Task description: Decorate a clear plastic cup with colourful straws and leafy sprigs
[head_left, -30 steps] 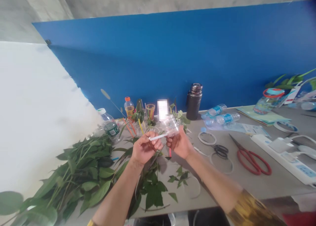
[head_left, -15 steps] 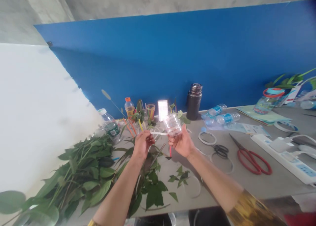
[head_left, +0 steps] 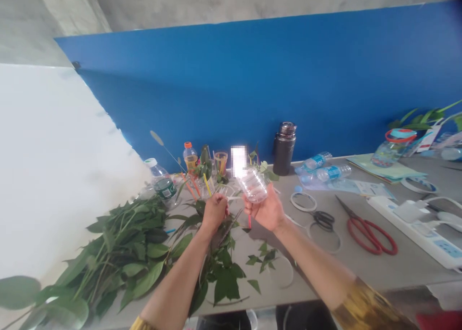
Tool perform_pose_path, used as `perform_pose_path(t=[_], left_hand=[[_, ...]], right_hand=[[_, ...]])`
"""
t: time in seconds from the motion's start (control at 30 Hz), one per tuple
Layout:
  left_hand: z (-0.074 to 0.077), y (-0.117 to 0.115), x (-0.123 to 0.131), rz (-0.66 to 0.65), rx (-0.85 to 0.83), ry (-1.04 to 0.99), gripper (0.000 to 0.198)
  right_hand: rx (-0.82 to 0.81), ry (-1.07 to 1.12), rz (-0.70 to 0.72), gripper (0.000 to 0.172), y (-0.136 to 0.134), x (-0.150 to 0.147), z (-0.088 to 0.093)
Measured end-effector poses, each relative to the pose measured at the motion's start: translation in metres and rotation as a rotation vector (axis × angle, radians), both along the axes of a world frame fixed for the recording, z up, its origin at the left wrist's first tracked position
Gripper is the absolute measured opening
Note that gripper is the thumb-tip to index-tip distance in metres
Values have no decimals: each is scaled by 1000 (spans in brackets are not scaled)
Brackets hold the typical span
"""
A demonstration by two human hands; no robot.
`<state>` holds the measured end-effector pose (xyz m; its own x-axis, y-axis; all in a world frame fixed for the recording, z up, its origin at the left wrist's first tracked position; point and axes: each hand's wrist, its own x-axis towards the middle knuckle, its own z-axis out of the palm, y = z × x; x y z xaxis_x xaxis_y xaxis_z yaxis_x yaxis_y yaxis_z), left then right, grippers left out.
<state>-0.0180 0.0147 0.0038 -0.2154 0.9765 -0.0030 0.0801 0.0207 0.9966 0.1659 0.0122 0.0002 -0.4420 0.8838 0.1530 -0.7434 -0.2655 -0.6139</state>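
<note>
My right hand [head_left: 267,210] grips a small clear plastic bottle piece [head_left: 254,185] held up over the grey table [head_left: 382,272]. My left hand [head_left: 214,211] is closed in a fist just left of it, pinching a thin white strip [head_left: 233,198] that runs toward the bottle. Both hands hover above loose green leaves [head_left: 224,272]. A red stick [head_left: 249,221] shows below my right hand.
A heap of leafy stems [head_left: 119,253] lies at the left. Bottles and cups with coloured sticks [head_left: 202,171] stand at the back, beside a dark flask [head_left: 283,148]. Tape rings [head_left: 303,201], black scissors [head_left: 323,220], red scissors [head_left: 366,229] and a power strip [head_left: 415,229] lie at the right.
My left hand has moved away from me and closed tighter, so less of the white strip shows. The bottle piece has risen slightly and tilted.
</note>
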Motion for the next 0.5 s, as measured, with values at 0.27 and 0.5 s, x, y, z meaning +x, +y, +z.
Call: perform_pose_path(t=[0.27, 0.5], left_hand=[[13, -14, 7, -178, 306, -191, 30], [16, -25, 23, -424, 224, -301, 46]], right_hand=[[101, -136, -196, 53, 1, -7, -9], [254, -261, -314, 60, -3, -16, -11]])
